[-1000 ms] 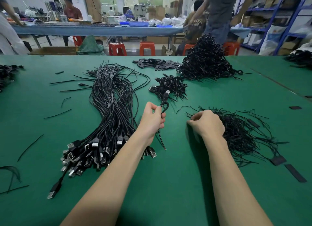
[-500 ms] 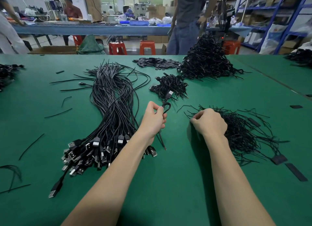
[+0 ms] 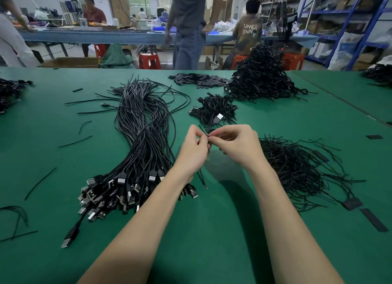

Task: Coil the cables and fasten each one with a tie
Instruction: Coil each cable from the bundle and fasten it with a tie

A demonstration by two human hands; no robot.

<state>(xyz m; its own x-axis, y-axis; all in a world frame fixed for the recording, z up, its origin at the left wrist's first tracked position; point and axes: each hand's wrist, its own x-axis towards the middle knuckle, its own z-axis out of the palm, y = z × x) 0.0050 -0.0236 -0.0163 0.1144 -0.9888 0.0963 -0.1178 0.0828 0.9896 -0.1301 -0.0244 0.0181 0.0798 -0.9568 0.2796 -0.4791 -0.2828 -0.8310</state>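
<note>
My left hand (image 3: 194, 149) grips a small coiled black cable (image 3: 203, 177) above the green table (image 3: 212, 241); the cable's loose end hangs below the hand. My right hand (image 3: 237, 145) meets it and pinches a thin black tie (image 3: 203, 130) at the coil. A long bundle of uncoiled black USB cables (image 3: 142, 135) lies to the left, plugs toward me. A heap of loose black ties (image 3: 297, 169) lies to the right. A small pile of coiled cables (image 3: 215, 111) sits just beyond my hands.
A big mound of coiled cables (image 3: 261, 80) and a flat pile of black strips (image 3: 199, 80) lie at the far edge. Stray ties are scattered at the left (image 3: 74, 142). People stand and sit behind the table by another bench (image 3: 95, 34).
My right hand has left the tie heap and come across to my left hand with a tie. A person behind the table has walked to the left.
</note>
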